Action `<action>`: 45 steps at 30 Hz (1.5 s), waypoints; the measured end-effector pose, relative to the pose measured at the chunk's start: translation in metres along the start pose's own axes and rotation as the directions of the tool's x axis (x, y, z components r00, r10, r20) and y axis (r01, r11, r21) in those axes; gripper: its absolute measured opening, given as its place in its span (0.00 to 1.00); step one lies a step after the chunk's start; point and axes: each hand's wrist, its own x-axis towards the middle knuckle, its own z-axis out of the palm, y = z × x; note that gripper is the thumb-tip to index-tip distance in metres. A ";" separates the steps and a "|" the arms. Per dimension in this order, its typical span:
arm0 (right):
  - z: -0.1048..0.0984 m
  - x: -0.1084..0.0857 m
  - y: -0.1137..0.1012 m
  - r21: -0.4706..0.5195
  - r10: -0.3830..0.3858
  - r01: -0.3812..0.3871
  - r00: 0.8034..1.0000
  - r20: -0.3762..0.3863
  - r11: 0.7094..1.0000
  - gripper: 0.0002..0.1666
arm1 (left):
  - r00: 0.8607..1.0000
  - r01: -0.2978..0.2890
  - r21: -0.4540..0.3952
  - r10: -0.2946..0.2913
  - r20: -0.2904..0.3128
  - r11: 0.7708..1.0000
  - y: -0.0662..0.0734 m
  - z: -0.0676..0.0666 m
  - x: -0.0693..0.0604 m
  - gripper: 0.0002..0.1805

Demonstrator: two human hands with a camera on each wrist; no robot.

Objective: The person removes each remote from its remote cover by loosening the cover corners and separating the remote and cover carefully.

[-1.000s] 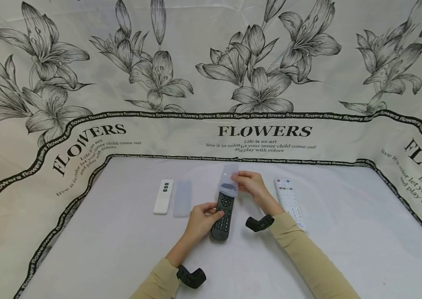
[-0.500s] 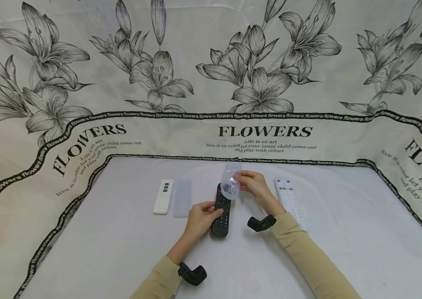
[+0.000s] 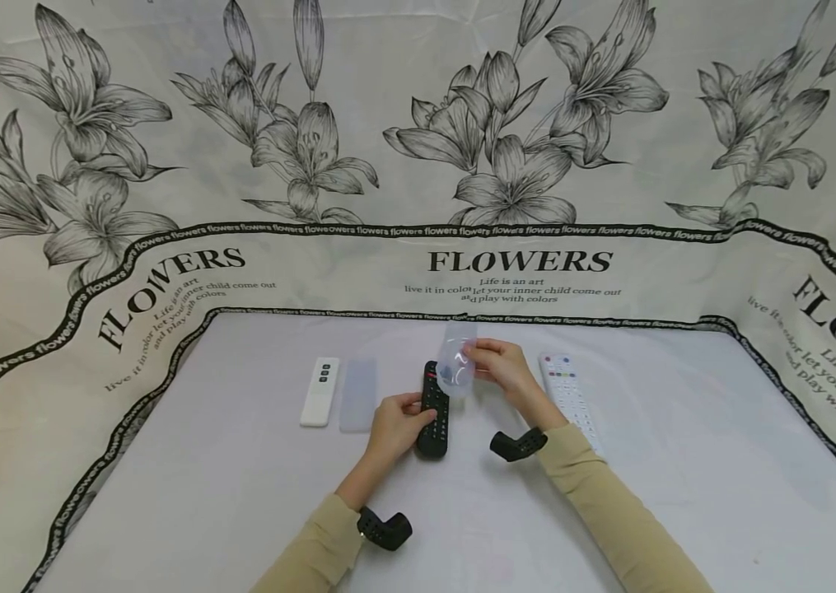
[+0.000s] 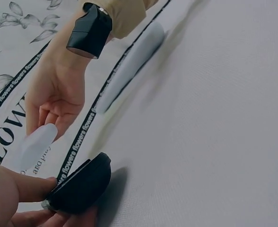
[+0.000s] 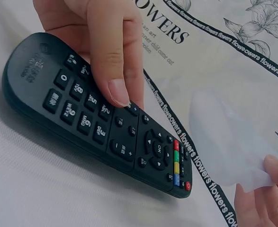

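My left hand (image 3: 395, 428) grips the black remote (image 3: 433, 420) by its side, thumb over the keys. In the right wrist view the left thumb lies across the black remote (image 5: 101, 118), whose coloured keys point toward the sleeve. My right hand (image 3: 502, 371) pinches a translucent sleeve (image 3: 458, 358) by its right edge, just above and right of the remote's top end. The right wrist view shows the sleeve (image 5: 224, 142) apart from the remote. In the left wrist view the right hand (image 4: 58, 90) holds the sleeve (image 4: 37, 146) beyond the remote (image 4: 84, 187).
A white remote with three dark keys (image 3: 320, 392) lies at the left, beside a flat translucent sleeve (image 3: 358, 395). Right of my hands lies a white many-keyed remote (image 3: 569, 395), partly behind the right forearm. A flower-printed cloth (image 3: 299, 272) rises behind the white surface (image 3: 240, 478).
The black remote has come out of the sleeve's opening and moved slightly left and up with my left hand. The sleeve in my right hand has tilted and shifted a little right.
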 end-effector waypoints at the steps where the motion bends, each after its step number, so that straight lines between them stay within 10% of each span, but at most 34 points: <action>1: 0.000 0.000 0.000 0.002 0.001 -0.001 1.000 -0.003 1.000 0.25 | 1.000 0.004 0.005 -0.004 -0.003 1.000 0.000 0.000 0.001 0.21; 33: 0.004 -0.009 -0.003 0.020 -0.010 0.010 1.000 -0.030 1.000 0.25 | 0.986 -0.049 0.298 0.093 -0.136 0.953 0.001 -0.002 0.005 0.17; 45: 0.003 -0.010 -0.009 -0.007 -0.033 0.033 0.998 -0.047 0.999 0.23 | 0.992 -0.069 0.311 0.098 -0.079 0.948 0.003 -0.008 0.004 0.16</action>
